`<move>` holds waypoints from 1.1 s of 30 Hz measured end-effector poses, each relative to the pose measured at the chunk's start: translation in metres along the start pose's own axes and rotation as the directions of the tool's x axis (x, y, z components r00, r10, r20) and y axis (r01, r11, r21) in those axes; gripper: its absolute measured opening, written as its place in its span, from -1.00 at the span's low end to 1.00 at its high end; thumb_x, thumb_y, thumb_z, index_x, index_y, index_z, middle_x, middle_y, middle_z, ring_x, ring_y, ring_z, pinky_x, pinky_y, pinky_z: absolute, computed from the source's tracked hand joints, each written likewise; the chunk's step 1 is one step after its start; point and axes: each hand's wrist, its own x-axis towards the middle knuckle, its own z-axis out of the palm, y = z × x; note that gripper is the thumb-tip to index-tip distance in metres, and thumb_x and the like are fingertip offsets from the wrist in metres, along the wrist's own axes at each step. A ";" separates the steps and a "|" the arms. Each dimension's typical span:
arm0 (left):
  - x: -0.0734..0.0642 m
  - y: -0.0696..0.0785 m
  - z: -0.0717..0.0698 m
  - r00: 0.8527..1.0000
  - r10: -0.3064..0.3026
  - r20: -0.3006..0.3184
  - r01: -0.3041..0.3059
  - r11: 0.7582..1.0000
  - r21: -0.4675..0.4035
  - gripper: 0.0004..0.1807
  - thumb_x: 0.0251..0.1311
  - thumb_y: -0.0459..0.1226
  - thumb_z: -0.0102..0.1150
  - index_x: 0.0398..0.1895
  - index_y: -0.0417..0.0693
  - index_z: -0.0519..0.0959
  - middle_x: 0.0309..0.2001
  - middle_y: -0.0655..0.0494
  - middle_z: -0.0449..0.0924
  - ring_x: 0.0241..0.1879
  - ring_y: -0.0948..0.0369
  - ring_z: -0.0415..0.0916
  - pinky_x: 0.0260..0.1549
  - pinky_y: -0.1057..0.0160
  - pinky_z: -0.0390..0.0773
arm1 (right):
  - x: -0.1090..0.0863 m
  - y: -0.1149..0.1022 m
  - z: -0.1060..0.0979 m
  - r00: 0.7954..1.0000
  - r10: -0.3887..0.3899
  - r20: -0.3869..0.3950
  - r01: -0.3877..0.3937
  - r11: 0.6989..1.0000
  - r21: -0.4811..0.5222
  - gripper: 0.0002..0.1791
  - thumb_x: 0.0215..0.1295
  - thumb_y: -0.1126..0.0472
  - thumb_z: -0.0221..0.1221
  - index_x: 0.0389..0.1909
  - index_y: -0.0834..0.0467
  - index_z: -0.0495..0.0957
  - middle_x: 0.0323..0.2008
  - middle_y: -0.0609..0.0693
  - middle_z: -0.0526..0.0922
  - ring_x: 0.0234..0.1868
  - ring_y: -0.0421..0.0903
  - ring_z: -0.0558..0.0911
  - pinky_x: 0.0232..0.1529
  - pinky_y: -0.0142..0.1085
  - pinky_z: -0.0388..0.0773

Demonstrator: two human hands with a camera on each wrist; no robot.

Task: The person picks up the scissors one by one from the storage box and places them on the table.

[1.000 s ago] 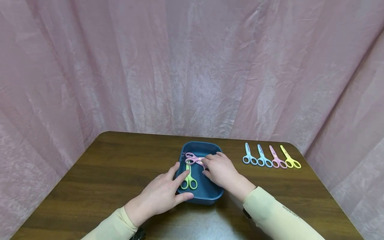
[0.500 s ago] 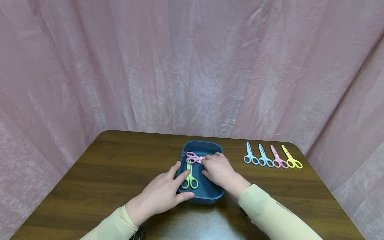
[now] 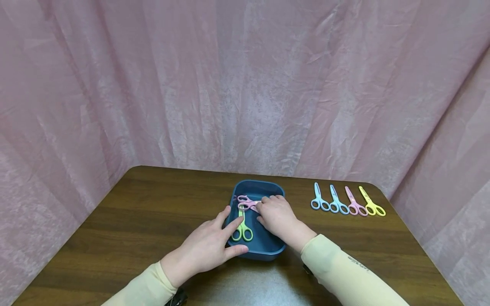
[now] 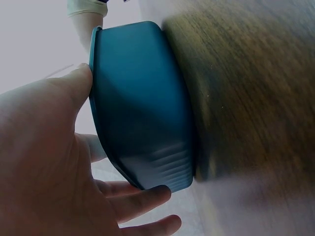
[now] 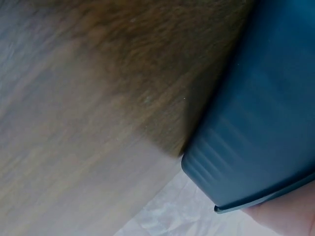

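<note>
A dark blue plastic bin (image 3: 264, 245) stands on the table, with pink scissors (image 3: 252, 204) and green scissors (image 3: 242, 227) inside. My left hand (image 3: 203, 247) rests at the bin's left side, fingers spread and thumb near the front rim. In the left wrist view, the thumb touches the rim of the bin (image 4: 142, 93), and other fingers lie near its far end. Reaching over the right side of the bin, my right hand (image 3: 278, 217) holds the pink scissors near their blades; its fingertips are partly hidden. The right wrist view shows mostly the bin's outer wall (image 5: 256, 132).
To the right, several scissors lie in a row on the brown wooden table (image 3: 153, 204): two blue scissors (image 3: 318, 199), pink scissors (image 3: 354, 202) and yellow scissors (image 3: 369, 203). A pink curtain (image 3: 245, 85) hangs behind the table.
My right hand shifts slightly left inside the bin, and the pink scissors turn a little under its fingers. The left hand stays in place. The camera view shifts slightly.
</note>
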 end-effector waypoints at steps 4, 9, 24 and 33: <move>-0.001 0.000 0.000 1.000 0.003 0.000 -0.003 1.000 0.001 -0.05 0.48 0.46 0.04 0.69 0.06 0.42 0.67 -0.37 0.18 0.33 -0.27 0.62 0.32 -0.24 0.59 | 0.001 0.000 0.000 1.000 0.009 0.002 -0.009 1.000 -0.001 -0.68 0.45 -0.05 0.50 -0.01 0.10 0.83 -0.18 0.05 0.78 -0.12 0.08 0.74 0.21 0.08 0.65; -0.001 0.000 0.000 1.000 0.003 -0.001 -0.003 1.000 -0.004 -0.04 0.48 0.47 0.02 0.69 0.07 0.42 0.67 -0.37 0.18 0.33 -0.28 0.61 0.32 -0.25 0.58 | 0.002 -0.001 0.001 1.000 0.019 0.008 -0.019 1.000 -0.004 -0.65 0.46 -0.07 0.49 0.03 0.10 0.83 -0.17 0.05 0.78 -0.10 0.07 0.74 0.22 0.07 0.65; 0.000 0.000 0.001 1.000 0.006 -0.011 -0.006 1.000 -0.003 -0.09 0.51 0.40 0.10 0.69 0.05 0.42 0.67 -0.38 0.17 0.33 -0.30 0.60 0.32 -0.25 0.58 | 0.001 -0.001 0.001 0.999 0.009 -0.051 -0.008 1.000 0.022 -0.68 0.42 -0.01 0.52 -0.02 0.13 0.81 -0.23 0.06 0.68 -0.15 0.08 0.67 0.07 0.02 0.70; -0.001 0.000 0.000 1.000 0.009 -0.010 -0.009 1.000 -0.007 -0.08 0.51 0.42 0.07 0.69 0.05 0.42 0.67 -0.38 0.18 0.33 -0.30 0.61 0.31 -0.24 0.59 | 0.000 -0.001 0.002 0.998 0.000 -0.066 0.002 1.000 0.021 -0.66 0.43 0.01 0.52 0.02 0.16 0.79 -0.26 0.08 0.68 -0.19 0.07 0.71 0.06 0.01 0.72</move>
